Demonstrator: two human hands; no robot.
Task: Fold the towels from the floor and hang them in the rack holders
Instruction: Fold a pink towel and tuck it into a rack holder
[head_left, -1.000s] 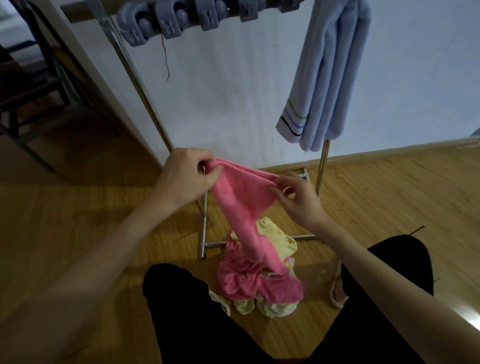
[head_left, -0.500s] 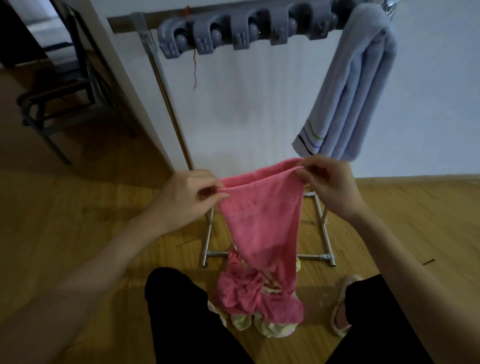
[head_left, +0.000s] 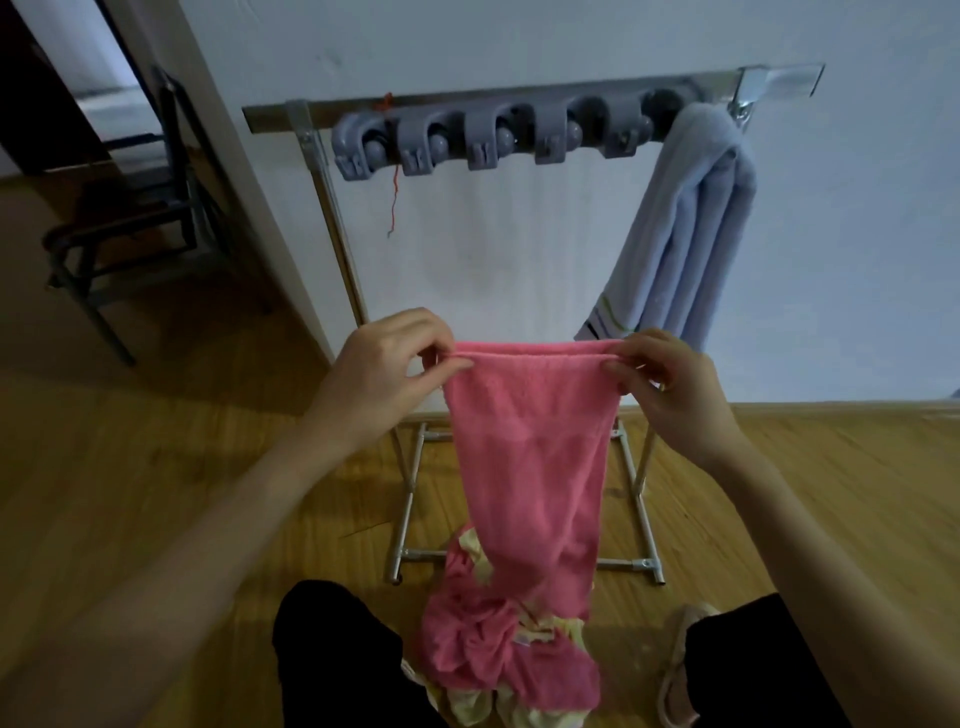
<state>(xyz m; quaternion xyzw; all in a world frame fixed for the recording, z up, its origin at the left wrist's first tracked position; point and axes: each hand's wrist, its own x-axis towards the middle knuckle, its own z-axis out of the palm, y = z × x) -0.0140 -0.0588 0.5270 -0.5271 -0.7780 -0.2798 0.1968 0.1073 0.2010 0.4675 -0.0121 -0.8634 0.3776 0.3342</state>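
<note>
head view: mid-frame, the left hand (head_left: 384, 371) and right hand (head_left: 670, 384) each pinch a top corner of the pink towel (head_left: 530, 457) with their fingers; it hangs limp and light, best gripped along that hem.

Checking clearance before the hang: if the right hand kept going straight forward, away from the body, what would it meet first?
Probably the hanging blue towel, just beyond the right hand, which pinches the pink towel. Depth is unclear; it might pass underneath to the wall.

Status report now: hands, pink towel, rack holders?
Left hand and right hand pinch pink towel top corners. Lower end hangs onto floor pile. Blue towel hung; other rack holders free.
</note>
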